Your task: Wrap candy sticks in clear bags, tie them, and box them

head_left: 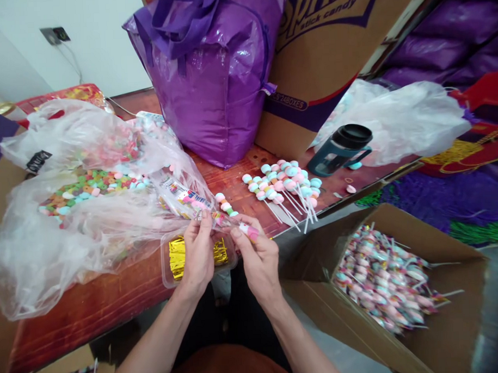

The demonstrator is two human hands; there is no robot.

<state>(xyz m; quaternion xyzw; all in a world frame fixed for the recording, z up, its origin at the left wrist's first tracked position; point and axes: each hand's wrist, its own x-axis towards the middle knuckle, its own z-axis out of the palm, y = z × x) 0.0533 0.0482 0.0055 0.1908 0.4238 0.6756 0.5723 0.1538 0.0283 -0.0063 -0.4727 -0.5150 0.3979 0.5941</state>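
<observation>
In front of my body, both hands hold a clear printed candy wrapper (222,220). My left hand (199,256) pinches one end between thumb and fingers. My right hand (257,257) grips the other end, where a pink and white part shows at the fingers. What lies inside the wrapper is hard to make out. Just beyond are more printed wrappers (182,190) and a candy skewer (225,203) with pastel pieces. Below my left hand stands a clear plastic tub (167,265) of gold twist ties (177,258). Several marshmallow skewers (287,182) lie piled right of the hands.
Open plastic bags (83,230) with colourful candies cover the table's left. A purple bag (213,90) and a large carton (314,70) stand behind. A dark mug (341,150) is near the right edge. Lower right, an open cardboard box (453,304) holds many wrapped skewers (383,280).
</observation>
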